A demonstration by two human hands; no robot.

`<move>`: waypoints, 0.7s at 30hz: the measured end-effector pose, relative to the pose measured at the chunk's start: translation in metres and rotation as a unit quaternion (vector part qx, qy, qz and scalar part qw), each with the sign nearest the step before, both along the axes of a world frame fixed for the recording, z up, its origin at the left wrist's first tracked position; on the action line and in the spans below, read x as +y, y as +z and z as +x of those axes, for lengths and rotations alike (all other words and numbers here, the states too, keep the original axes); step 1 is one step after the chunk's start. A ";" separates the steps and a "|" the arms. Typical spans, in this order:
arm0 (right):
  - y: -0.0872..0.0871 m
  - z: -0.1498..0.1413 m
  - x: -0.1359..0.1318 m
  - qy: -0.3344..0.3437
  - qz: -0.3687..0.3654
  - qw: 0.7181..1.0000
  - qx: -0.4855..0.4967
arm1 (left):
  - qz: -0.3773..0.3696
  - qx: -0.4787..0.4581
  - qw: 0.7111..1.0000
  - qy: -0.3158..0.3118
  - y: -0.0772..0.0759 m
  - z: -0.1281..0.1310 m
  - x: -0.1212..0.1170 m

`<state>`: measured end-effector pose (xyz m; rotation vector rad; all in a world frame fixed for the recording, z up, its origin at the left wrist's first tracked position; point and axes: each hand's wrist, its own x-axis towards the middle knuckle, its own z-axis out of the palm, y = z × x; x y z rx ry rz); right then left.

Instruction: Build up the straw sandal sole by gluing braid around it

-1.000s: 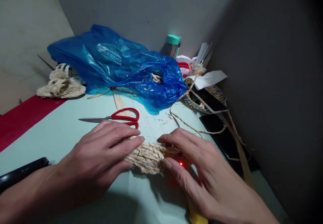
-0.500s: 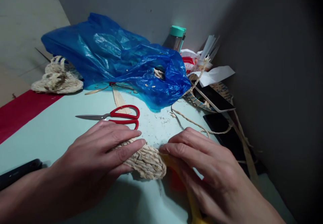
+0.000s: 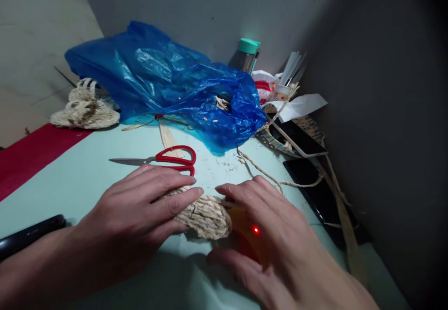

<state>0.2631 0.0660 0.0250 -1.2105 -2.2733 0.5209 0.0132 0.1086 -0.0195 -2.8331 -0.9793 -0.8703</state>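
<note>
My left hand (image 3: pixel 147 212) is closed over a coiled, stitched piece of braided straw (image 3: pixel 205 217), pressing it on the pale green tabletop. The rounded right end of the piece sticks out past my fingertips. At that end my right hand (image 3: pixel 269 235) has its thumb and fingers apart. Between and behind them is a yellow and orange tool (image 3: pixel 241 228) with a small red light, which looks like a hot glue gun. My right hand hides most of it. Just beyond my left fingers lie red-handled scissors (image 3: pixel 175 158).
A crumpled blue plastic bag (image 3: pixel 168 77) spreads across the back. Straw work (image 3: pixel 86 107) sits at its left, and a green-lidded bottle (image 3: pixel 247 53) stands behind. To the right are a woven basket (image 3: pixel 276 142), a tablet (image 3: pixel 304 142), a black phone-like slab (image 3: pixel 315 189) and twisted cord (image 3: pixel 261 163).
My right thumb and fingers have spread apart beside the straw end. A red light on the yellow tool now shows. My left hand stays on the straw piece; the view has shifted slightly.
</note>
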 end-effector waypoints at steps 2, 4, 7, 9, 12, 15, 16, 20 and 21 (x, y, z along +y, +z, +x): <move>-0.002 -0.002 0.001 0.014 0.020 1.000 -0.019 | 0.002 -0.010 1.000 -0.001 0.000 0.000 0.000; -0.005 -0.003 0.002 0.024 0.034 0.998 -0.037 | 0.004 -0.023 1.000 -0.004 -0.001 0.000 0.001; -0.007 -0.005 0.003 0.026 0.058 0.997 -0.048 | -0.001 -0.030 1.000 -0.006 -0.003 0.000 0.000; -0.008 -0.005 0.004 0.027 0.073 0.996 -0.044 | -0.002 -0.034 0.999 -0.001 -0.005 0.000 0.000; -0.008 -0.005 0.005 0.031 0.078 0.996 -0.034 | 0.000 -0.039 0.999 0.005 -0.006 0.000 -0.001; -0.010 -0.003 0.006 0.030 0.075 0.996 -0.025 | -0.001 -0.030 1.000 -0.001 -0.005 0.000 -0.001; -0.011 -0.003 0.006 0.030 0.075 0.997 -0.020 | -0.002 -0.027 1.000 -0.004 -0.005 0.000 -0.001; -0.012 -0.003 0.006 0.031 0.052 0.998 -0.021 | 0.001 -0.026 1.000 -0.009 -0.004 0.001 -0.002; -0.012 -0.004 0.006 0.030 0.044 0.998 -0.026 | 0.003 -0.026 1.000 -0.010 -0.004 0.001 -0.003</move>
